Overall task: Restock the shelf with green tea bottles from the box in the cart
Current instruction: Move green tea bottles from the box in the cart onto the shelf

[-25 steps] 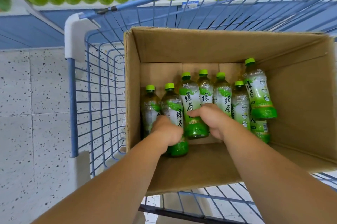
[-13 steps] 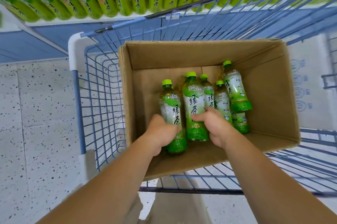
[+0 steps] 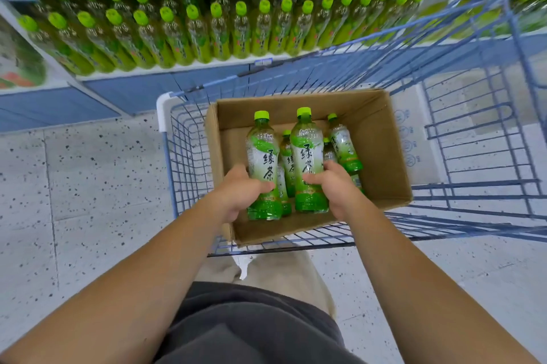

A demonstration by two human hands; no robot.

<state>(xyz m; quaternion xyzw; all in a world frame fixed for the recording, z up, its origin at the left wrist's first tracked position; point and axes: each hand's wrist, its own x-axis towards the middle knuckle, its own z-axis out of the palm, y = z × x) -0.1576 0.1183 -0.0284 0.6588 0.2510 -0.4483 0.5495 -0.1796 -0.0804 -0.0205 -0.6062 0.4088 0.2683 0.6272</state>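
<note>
Your left hand [image 3: 236, 195] is wrapped around the lower half of one green tea bottle [image 3: 263, 168], fingers [image 3: 265, 187] curled across the label so the cap points up and away from you. Your right hand [image 3: 331, 186] mirrors it on a second bottle [image 3: 307, 156], thumb across the front and the other fingers closed around the far side. Each hand is closed firmly on its own bottle — gripping low on the body keeps the necks free, which should make it easy to slide them cap-first or base-first into a row.

Both bottles are upright and appear raised above the ones beside them, though their bases are within the walls of the cardboard box [image 3: 381, 156]. A few more bottles [image 3: 343, 144] stand behind and between the two you hold, clustered toward the middle; exactly how many is hard to tell because yours cover them. The box sits at the left end of the blue wire cart [image 3: 473, 132], close to you, so the reach is short.

Beyond the cart, the shelf [image 3: 177, 69] carries tightly packed rows of the same bottles [image 3: 219, 29], caps toward you. They look nearly full — you will probably need to find a gap before setting these two down.
</note>
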